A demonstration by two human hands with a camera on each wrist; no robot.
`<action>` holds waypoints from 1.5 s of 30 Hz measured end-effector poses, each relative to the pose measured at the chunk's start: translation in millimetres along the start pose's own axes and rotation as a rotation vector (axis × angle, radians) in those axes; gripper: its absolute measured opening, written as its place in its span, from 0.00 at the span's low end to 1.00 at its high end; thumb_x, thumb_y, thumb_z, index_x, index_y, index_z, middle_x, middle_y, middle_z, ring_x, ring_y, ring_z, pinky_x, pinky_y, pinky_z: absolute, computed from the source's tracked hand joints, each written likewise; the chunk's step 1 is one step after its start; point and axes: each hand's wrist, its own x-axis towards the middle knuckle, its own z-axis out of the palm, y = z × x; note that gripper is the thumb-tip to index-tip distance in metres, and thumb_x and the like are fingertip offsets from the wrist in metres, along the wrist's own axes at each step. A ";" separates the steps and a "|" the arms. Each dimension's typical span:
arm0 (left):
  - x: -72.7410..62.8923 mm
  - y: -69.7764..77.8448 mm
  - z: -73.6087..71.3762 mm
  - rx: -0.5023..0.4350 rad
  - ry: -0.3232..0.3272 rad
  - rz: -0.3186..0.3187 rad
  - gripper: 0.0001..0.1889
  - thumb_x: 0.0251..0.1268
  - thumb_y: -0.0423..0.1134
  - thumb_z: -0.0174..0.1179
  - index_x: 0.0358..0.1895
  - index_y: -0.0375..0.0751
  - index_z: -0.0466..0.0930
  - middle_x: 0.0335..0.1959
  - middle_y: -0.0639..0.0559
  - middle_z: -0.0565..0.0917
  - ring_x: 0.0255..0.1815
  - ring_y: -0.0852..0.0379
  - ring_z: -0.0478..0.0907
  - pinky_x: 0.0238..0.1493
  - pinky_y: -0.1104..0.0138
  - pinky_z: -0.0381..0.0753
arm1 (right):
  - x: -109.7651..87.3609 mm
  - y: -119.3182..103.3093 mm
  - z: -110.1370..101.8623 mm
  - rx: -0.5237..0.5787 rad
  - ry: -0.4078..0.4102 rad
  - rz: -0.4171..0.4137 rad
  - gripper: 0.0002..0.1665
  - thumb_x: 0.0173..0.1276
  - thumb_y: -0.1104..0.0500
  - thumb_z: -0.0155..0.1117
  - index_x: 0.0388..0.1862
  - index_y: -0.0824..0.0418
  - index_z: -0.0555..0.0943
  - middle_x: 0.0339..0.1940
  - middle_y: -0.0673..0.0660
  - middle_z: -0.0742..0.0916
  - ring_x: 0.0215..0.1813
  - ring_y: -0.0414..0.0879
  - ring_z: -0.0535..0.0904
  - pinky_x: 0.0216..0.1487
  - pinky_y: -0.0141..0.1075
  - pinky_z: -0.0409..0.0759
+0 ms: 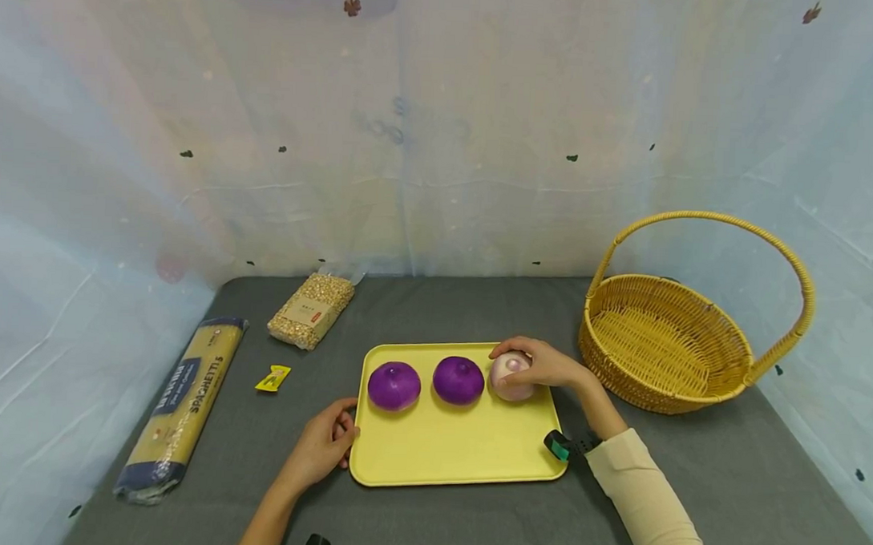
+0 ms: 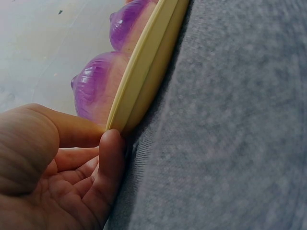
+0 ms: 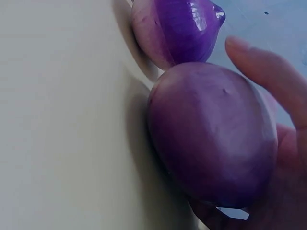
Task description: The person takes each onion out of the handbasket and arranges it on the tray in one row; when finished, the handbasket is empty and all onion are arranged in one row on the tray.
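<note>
A yellow tray (image 1: 459, 454) lies in front of me with three onions in a row along its far half. Two are deep purple: the left onion (image 1: 394, 386) and the middle onion (image 1: 458, 380). The pale pinkish onion (image 1: 510, 381) sits at the tray's right end, where my right hand (image 1: 549, 365) grips it, fingers round its far side and thumb on the near side. Up close in the right wrist view, this onion (image 3: 211, 139) shows a purple side near the tray surface. My left hand (image 1: 318, 445) pinches the tray's left rim (image 2: 139, 72) between thumb and finger.
A wicker basket (image 1: 663, 397) with a tall handle stands at the right. On the left lie a spaghetti pack (image 1: 186, 400), a small yellow packet (image 1: 273, 378) and a bag of pale grains or beans (image 1: 312, 308). Plastic sheeting hangs behind the grey table (image 1: 428, 521).
</note>
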 end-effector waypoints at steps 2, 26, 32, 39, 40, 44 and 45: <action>0.1 0.0 -0.1 0.002 -0.001 0.005 0.22 0.60 0.24 0.56 0.59 0.28 0.68 0.27 0.47 0.73 0.14 0.57 0.70 0.13 0.67 0.76 | -0.1 1.0 0.0 -0.002 0.004 0.002 0.27 0.58 0.62 0.68 0.56 0.68 0.75 0.56 0.65 0.78 0.55 0.55 0.73 0.52 0.39 0.74; -0.1 -1.5 0.4 0.001 0.004 -0.017 0.22 0.60 0.25 0.57 0.59 0.30 0.68 0.27 0.47 0.72 0.14 0.56 0.71 0.13 0.66 0.76 | 4.9 36.3 1.9 0.002 0.037 -0.038 0.32 0.58 0.62 0.69 0.61 0.66 0.71 0.60 0.63 0.75 0.61 0.57 0.69 0.57 0.48 0.71; 0.5 -2.2 0.6 -0.006 -0.002 -0.013 0.22 0.60 0.25 0.56 0.59 0.30 0.68 0.27 0.46 0.73 0.14 0.56 0.71 0.13 0.66 0.76 | 2.8 37.7 -1.6 0.021 0.049 -0.046 0.32 0.58 0.57 0.69 0.61 0.63 0.71 0.59 0.61 0.75 0.58 0.54 0.71 0.57 0.48 0.71; 0.9 -2.6 0.7 -0.011 -0.010 -0.008 0.22 0.60 0.24 0.56 0.59 0.29 0.68 0.27 0.47 0.72 0.14 0.57 0.71 0.13 0.66 0.76 | -0.5 36.5 -4.4 0.039 0.067 -0.062 0.33 0.59 0.58 0.68 0.61 0.68 0.70 0.59 0.67 0.74 0.58 0.59 0.71 0.55 0.50 0.72; 1.0 -2.5 0.7 -0.010 -0.008 -0.010 0.22 0.60 0.24 0.56 0.59 0.29 0.68 0.27 0.47 0.72 0.14 0.57 0.70 0.13 0.66 0.76 | -0.9 35.5 -4.9 0.050 0.074 -0.059 0.33 0.59 0.58 0.68 0.61 0.67 0.70 0.59 0.67 0.74 0.58 0.61 0.70 0.55 0.51 0.72; 1.2 -1.5 0.3 -0.012 -0.001 -0.024 0.22 0.60 0.24 0.56 0.59 0.29 0.68 0.27 0.47 0.72 0.14 0.56 0.70 0.13 0.66 0.76 | -2.3 32.0 -6.9 0.077 0.114 -0.071 0.32 0.59 0.59 0.68 0.61 0.65 0.70 0.59 0.66 0.74 0.60 0.65 0.68 0.57 0.56 0.70; 1.3 -1.3 0.2 -0.012 0.000 -0.026 0.22 0.60 0.24 0.57 0.59 0.29 0.68 0.27 0.47 0.72 0.14 0.56 0.70 0.13 0.66 0.76 | -2.8 30.7 -7.5 0.081 0.128 -0.082 0.31 0.59 0.60 0.68 0.61 0.65 0.70 0.60 0.66 0.74 0.61 0.66 0.67 0.57 0.58 0.69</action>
